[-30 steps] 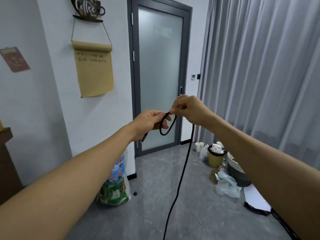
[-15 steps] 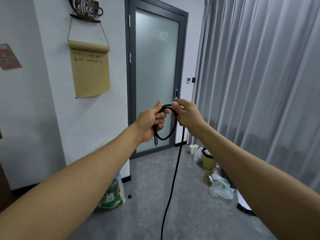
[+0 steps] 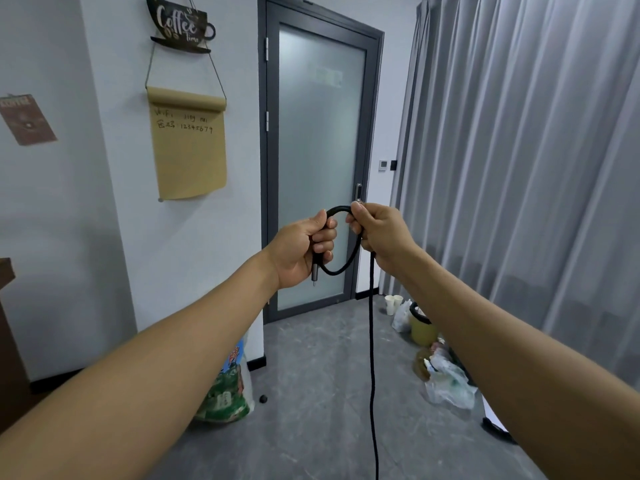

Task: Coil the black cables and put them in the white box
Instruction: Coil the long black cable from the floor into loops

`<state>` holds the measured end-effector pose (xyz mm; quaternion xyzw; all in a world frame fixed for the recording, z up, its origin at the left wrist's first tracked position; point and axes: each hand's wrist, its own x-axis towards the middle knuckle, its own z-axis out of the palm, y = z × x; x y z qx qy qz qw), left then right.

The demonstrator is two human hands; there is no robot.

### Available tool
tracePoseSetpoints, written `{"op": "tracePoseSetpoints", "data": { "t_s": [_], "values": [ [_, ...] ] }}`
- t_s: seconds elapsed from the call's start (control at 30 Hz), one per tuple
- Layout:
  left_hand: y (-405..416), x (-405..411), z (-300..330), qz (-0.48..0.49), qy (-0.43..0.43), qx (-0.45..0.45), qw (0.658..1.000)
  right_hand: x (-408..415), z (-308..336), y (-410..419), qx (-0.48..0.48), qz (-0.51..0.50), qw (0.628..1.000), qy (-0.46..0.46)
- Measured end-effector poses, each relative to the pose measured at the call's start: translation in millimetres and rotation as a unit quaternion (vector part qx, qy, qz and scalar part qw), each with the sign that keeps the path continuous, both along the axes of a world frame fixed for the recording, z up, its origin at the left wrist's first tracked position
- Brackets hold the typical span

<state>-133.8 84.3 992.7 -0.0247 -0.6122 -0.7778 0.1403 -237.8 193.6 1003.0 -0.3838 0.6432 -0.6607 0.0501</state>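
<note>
Grey curtains (image 3: 519,168) fill the right of the view; a frosted glass door (image 3: 318,168) stands at centre. On the white wall to its left hangs a brown paper roll (image 3: 189,147) under a coffee sign (image 3: 180,27). On the grey floor (image 3: 311,393) we see a printed bag (image 3: 228,393) on the left, and plastic bags (image 3: 446,379) and a yellow bin (image 3: 422,329) on the right. We hold the black cable (image 3: 372,341) at chest height before the door. The left hand (image 3: 301,251) is closed in a fist round the cable near its plug end, the plug tip (image 3: 314,273) pointing down below the fist. From there one small loop arcs up to the right hand (image 3: 384,233), which appears to pinch the cable between thumb and forefinger, though the fingertips are partly hidden. The rest of the cable hangs straight down from the right hand, out of the lower edge of the view.
</note>
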Motion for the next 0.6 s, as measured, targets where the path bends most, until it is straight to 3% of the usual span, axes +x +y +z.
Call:
{"op": "tracePoseSetpoints", "data": {
  "t_s": [0.13, 0.33, 0.6],
  "values": [
    [5, -3, -1, -0.041, 0.009, 0.040, 0.998, -2, 0, 2, -0.026, -0.004, 0.998, -0.053],
    [8, -7, -1, -0.025, 0.012, 0.044, 0.999, -4, 5, 3, -0.014, -0.047, 0.998, -0.050],
    [10, -3, 7, -0.016, 0.009, 0.036, 0.999, 4, 9, -3, -0.071, -0.042, 0.979, -0.187]
  ]
}}
